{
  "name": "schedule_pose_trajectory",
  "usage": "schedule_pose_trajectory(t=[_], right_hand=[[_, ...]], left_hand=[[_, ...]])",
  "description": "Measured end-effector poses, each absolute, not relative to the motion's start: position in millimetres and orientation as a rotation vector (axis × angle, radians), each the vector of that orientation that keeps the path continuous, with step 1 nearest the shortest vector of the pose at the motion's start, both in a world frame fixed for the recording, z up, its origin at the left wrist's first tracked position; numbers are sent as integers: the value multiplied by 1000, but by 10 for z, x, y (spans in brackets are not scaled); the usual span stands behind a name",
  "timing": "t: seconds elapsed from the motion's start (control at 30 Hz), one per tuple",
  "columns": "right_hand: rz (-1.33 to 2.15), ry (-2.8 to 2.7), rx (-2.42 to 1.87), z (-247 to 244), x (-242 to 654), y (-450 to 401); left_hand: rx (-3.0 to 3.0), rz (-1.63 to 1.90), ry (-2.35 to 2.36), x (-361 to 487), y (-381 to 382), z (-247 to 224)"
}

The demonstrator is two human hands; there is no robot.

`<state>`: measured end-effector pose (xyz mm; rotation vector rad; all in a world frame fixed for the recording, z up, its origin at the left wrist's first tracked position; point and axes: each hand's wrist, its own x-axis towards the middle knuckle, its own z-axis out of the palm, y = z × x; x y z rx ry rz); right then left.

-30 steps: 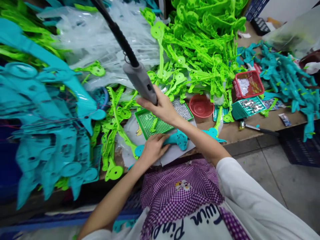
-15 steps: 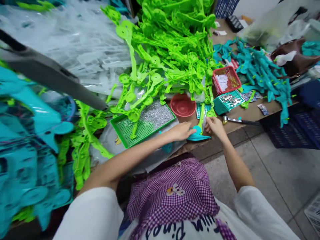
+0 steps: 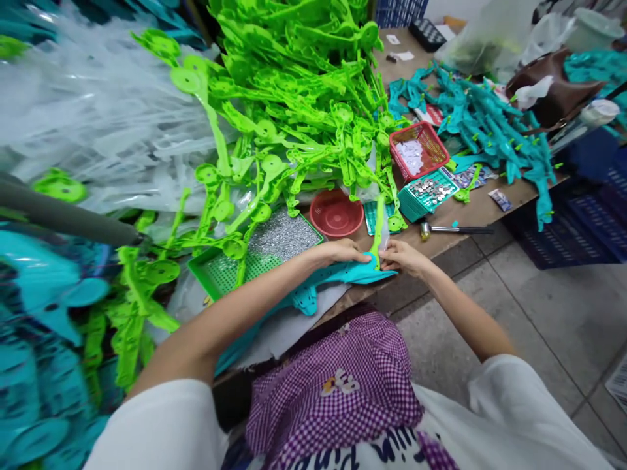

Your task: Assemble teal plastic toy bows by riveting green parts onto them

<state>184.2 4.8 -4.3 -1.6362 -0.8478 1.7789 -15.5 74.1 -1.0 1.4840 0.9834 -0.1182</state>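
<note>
My left hand (image 3: 347, 252) is closed on the round end of a long teal plastic part (image 3: 329, 275), which lies along the table's front edge and runs behind my left forearm. A slim bright green plastic piece (image 3: 379, 225) stands against the teal part's round end. My right hand (image 3: 404, 257) pinches the lower end of this green piece from the right, its fingertips close to my left thumb. Whatever joins the two pieces is hidden by my fingers.
A green tray (image 3: 215, 274) of small metal bits and a red bowl (image 3: 337, 213) stand behind my hands. To the right are a red basket (image 3: 420, 149), a teal box (image 3: 425, 196) of metal pieces and a hammer (image 3: 455, 230). Green parts (image 3: 298, 98) are heaped behind.
My right hand has come in against the green piece, nearer my left hand. More of the teal part shows along the table edge. The whole view has shifted, so things sit further left.
</note>
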Motion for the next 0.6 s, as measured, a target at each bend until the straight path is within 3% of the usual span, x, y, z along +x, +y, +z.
schedule_pose_trajectory(t=[0.6], right_hand=[[1706, -860, -1755, -36, 1825, 81]], left_hand=[[1349, 46, 1069, -184, 651, -149]])
